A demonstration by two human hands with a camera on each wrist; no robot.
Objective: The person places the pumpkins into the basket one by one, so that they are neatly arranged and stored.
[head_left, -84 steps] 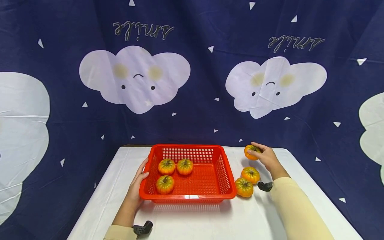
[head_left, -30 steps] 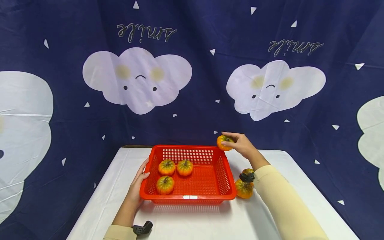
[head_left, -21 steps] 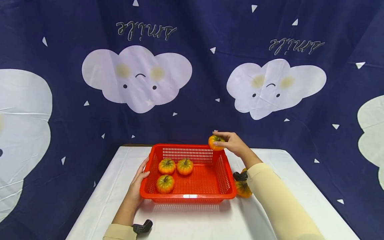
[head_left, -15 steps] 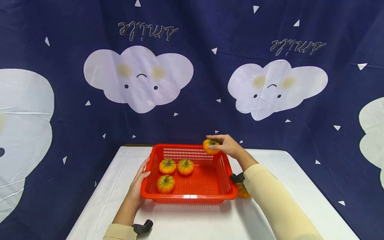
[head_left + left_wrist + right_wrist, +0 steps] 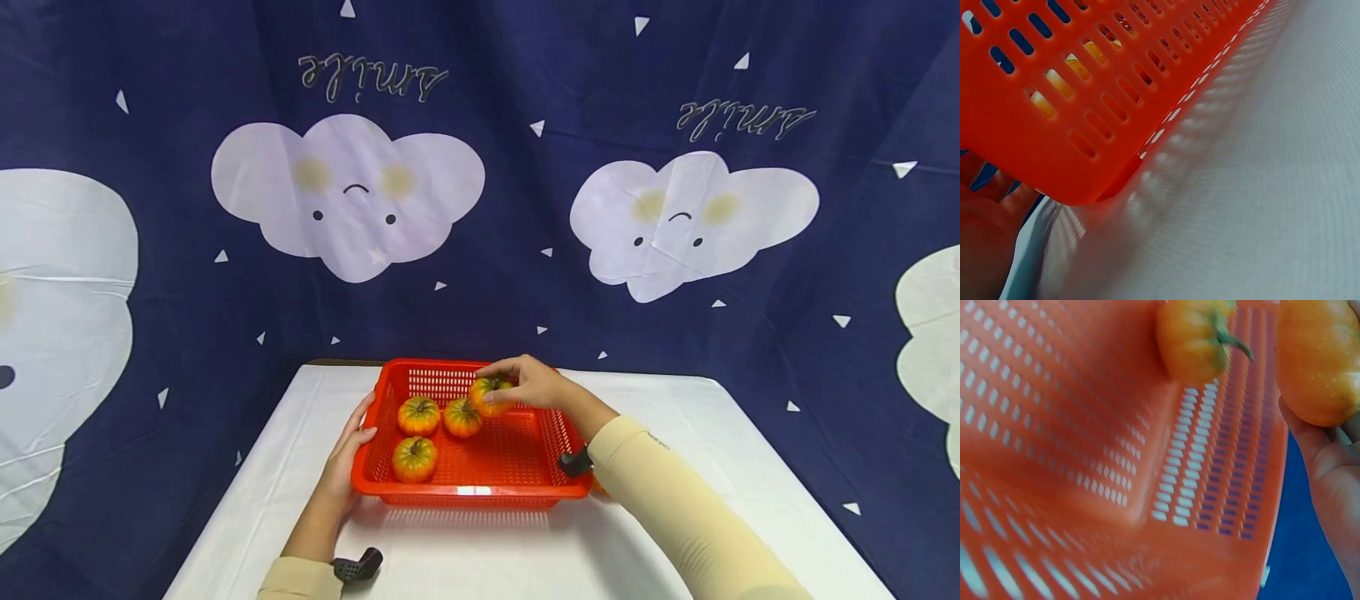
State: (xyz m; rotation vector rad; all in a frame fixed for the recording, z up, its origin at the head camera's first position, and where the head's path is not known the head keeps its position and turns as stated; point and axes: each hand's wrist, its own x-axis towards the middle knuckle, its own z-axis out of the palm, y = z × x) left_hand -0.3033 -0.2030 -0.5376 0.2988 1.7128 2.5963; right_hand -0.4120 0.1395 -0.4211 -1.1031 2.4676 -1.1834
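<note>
A red plastic basket (image 5: 468, 492) stands on the white table. My left hand (image 5: 343, 462) holds its left rim, thumb on top and fingers along the outer side. Over the back of the basket, my right hand (image 5: 534, 383) grips a small orange-green pumpkin (image 5: 491, 396) between thumb and fingers; in the right wrist view the held pumpkin (image 5: 1322, 362) is close up. Three more small pumpkins lie in the left half: one at the back left (image 5: 417, 416), one beside the held pumpkin (image 5: 461, 418) and one at the front left (image 5: 413, 460).
Right of the basket, a bit of orange pumpkin (image 5: 600, 488) shows, mostly hidden behind my right forearm. The white-covered table (image 5: 480, 554) reaches back to a dark blue cloth (image 5: 517, 308) with cloud prints. A black device sits on each wrist.
My right hand has carried the pumpkin leftward from the table's right side, over the basket's back right corner, then lower into the basket. My left hand has stayed on the rim.
</note>
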